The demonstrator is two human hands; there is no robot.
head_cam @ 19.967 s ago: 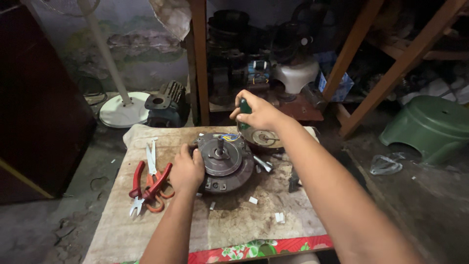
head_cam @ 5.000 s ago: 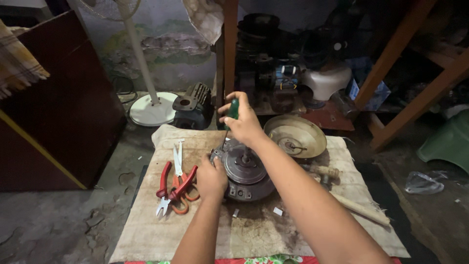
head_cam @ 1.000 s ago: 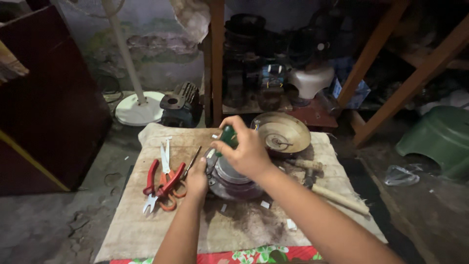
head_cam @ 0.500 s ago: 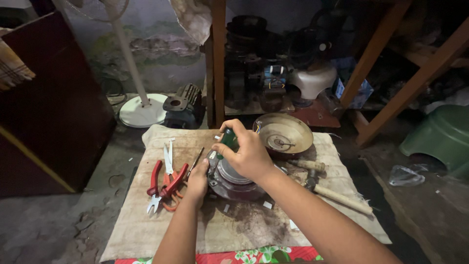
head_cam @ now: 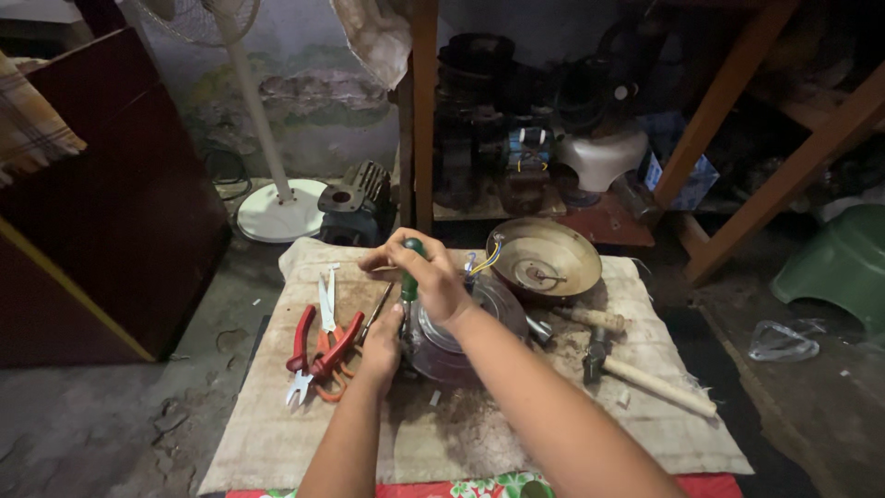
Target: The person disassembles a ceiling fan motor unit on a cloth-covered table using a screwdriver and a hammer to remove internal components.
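A round grey motor housing [head_cam: 479, 323] lies in the middle of a cloth-covered low table [head_cam: 277, 433]. My right hand [head_cam: 426, 277] grips a green-handled screwdriver [head_cam: 410, 277], held upright over the left side of the housing. My left hand [head_cam: 383, 337] rests against the housing's left edge, fingers pressed to it. The screwdriver's tip is hidden behind my hands.
Red-handled pliers [head_cam: 318, 350] and scissors [head_cam: 325, 300] lie left of the housing. A round metal cover [head_cam: 544, 258] with wires sits behind it; a hammer [head_cam: 645, 373] lies at the right. A fan stand [head_cam: 277, 207], a dark motor [head_cam: 355, 203], a wooden post [head_cam: 424, 111] and a green stool [head_cam: 839, 263] surround the table.
My right hand has shifted slightly left with the screwdriver, which now stands over the housing's left edge. My left hand stays at the housing's side.
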